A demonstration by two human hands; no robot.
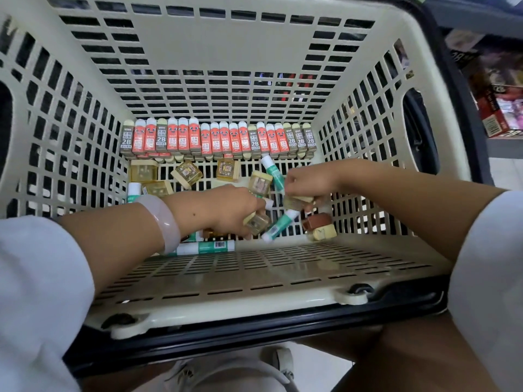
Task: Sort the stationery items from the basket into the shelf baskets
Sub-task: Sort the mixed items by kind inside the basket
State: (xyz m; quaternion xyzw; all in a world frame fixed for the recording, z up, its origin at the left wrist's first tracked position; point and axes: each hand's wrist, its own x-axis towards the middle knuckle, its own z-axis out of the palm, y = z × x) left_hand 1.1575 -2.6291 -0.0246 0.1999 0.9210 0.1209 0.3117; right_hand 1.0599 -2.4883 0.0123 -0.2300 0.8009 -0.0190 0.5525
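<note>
I have both hands down in the cream slotted basket [85, 114]. My left hand [226, 210] curls around a clear yellowish block [256, 223]; my right hand [308, 182] pinches another small clear block [297, 202], likely gathering one kind together. Boxed erasers [218, 140] stand packed along the far wall. Smooth green-and-white glue sticks [278, 227] lie loose nearby.

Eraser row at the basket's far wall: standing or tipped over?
Standing: the erasers line up upright, labels facing the camera, against the basket far wall.
</note>
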